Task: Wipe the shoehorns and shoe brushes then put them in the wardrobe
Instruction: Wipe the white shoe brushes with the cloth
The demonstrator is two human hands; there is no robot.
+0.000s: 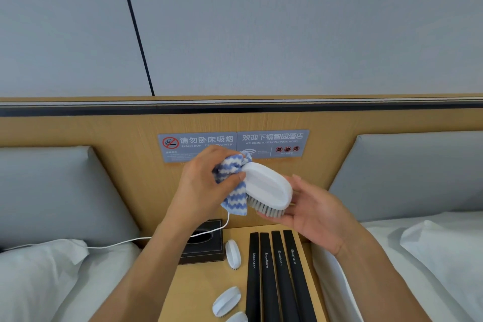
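The right hand (311,206) holds a white shoe brush (268,187) up in front of the wooden headboard panel (104,133), its fingers curled under the grey bristles and its thumb along the brush's far side. The left hand (206,178) grips a bunched blue-and-white striped cloth (232,185), pressing it against the brush's left end with the thumb on top. Below the held brush, on the wooden worktop (198,282), four black shoehorns (274,274) lie side by side, touching. Left of the shoehorns lie three more small white brushes (232,253), apart from each other. A dark tissue box (206,248) stands further left, with a white cable (117,243) running past it.
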